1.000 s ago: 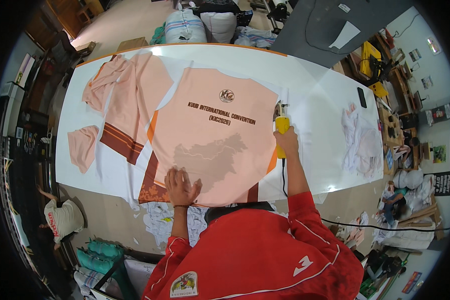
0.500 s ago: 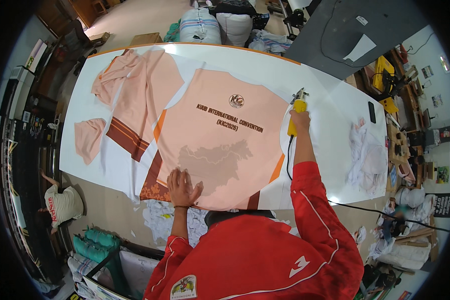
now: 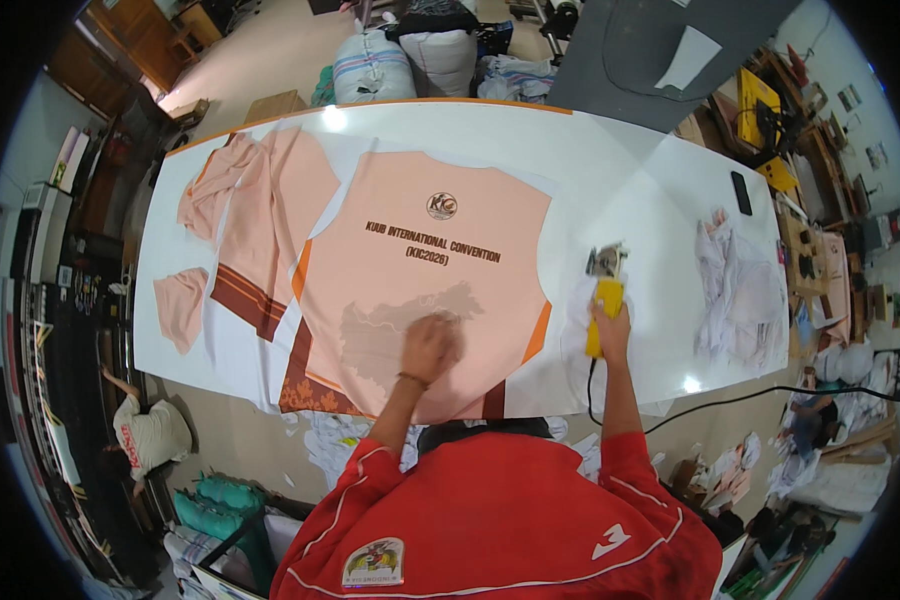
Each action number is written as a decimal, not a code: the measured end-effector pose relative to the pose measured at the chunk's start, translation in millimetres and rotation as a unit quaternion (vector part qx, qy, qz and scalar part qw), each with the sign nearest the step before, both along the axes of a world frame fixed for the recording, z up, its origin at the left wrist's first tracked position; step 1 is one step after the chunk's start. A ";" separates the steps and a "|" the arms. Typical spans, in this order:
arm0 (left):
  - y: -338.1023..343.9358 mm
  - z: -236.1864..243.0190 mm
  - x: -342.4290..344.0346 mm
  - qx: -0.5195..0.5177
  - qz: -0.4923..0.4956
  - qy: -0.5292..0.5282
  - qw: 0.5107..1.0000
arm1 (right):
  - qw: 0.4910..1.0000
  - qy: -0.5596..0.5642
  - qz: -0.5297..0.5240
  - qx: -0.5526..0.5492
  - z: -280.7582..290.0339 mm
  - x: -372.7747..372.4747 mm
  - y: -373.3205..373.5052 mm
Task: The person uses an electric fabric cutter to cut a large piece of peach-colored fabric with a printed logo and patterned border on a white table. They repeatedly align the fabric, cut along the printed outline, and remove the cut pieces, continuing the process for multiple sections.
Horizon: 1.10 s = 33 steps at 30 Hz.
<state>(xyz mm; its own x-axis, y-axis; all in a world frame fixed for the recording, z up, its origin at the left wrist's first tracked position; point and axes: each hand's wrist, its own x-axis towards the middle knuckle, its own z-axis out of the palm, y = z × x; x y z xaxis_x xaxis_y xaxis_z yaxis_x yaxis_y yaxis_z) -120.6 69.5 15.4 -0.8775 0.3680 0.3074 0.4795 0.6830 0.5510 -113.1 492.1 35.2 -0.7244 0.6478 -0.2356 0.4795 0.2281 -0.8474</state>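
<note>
White counter (image 3: 660, 190) carries everything: my left hand (image 3: 428, 347) presses flat, fingers spread, on the peach shirt panel (image 3: 425, 270); right of that panel my right hand (image 3: 610, 325) grips the yellow cutter (image 3: 604, 300) (corded); beyond, loose sleeve pieces (image 3: 260, 220).

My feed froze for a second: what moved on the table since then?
The left hand slid forward from the panel's near hem onto its grey print. The right hand, its grip still on the yellow cutter, drew back from the panel's right edge onto the white sheet. The panel and the pieces to its left lie unchanged.
</note>
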 end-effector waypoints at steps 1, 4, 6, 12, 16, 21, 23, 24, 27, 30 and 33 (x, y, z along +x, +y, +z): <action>30.6 5.1 -13.0 -0.003 -0.052 0.003 0.999 | 1.000 -0.007 -0.002 0.016 -6.6 28.9 5.5; 96.4 23.4 -14.7 -0.043 -0.138 -0.054 0.988 | 0.997 -0.025 0.037 0.056 -9.1 107.8 10.8; 107.1 34.4 -9.1 -0.073 -0.165 -0.063 0.982 | 0.996 -0.043 0.059 0.050 -3.3 148.8 7.0; 73.2 27.7 69.4 -0.139 -0.262 -0.074 0.952 | 0.976 -0.132 0.111 0.131 52.7 226.7 -9.3; 25.9 19.3 122.5 -0.099 -0.288 -0.185 0.935 | 0.948 -0.222 0.157 0.166 84.5 232.3 -9.6; 16.2 43.1 107.7 -0.019 -0.105 -0.179 0.978 | 0.914 -0.238 0.231 0.235 80.3 195.6 11.6; 15.4 39.0 88.6 0.012 -0.056 -0.128 0.990 | 0.915 -0.206 0.250 0.240 76.8 177.2 23.1; 14.4 40.2 78.9 0.028 -0.040 -0.109 0.993 | 0.908 -0.218 0.259 0.248 77.5 167.9 29.0; 6.2 47.3 62.7 0.064 0.029 -0.127 0.989 | 0.888 -0.248 0.282 0.265 81.5 137.2 37.0; -9.3 51.6 64.3 0.055 0.094 -0.135 0.985 | 0.876 -0.259 0.306 0.267 87.7 109.8 40.0; -28.2 55.6 75.2 0.053 0.131 -0.144 0.979 | 0.876 -0.248 0.323 0.258 82.0 94.9 44.5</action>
